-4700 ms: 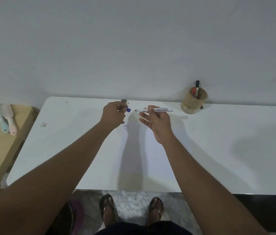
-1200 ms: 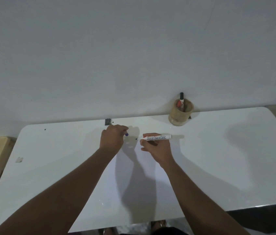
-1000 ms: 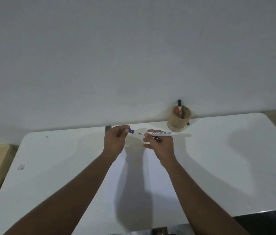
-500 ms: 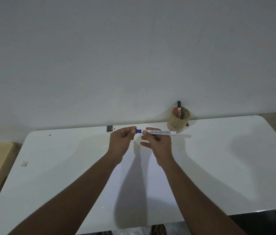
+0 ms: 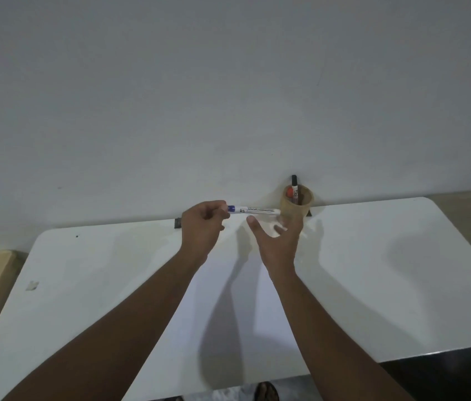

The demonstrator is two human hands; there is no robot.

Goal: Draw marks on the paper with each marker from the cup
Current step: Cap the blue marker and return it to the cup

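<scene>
While the left hand (image 5: pixel 202 227) is pinching the blue-capped marker (image 5: pixel 253 210) level, just left of the cup (image 5: pixel 296 208), the right hand (image 5: pixel 279 237) is hovering open-fingered below the cup, above the paper (image 5: pixel 228 299).

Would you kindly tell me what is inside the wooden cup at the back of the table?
Inside the cup, a marker with a black cap stands upright, and beside it shows a red-orange cap. Their lower parts are hidden by the cup's wall, so anything lying deeper cannot be seen.
</scene>
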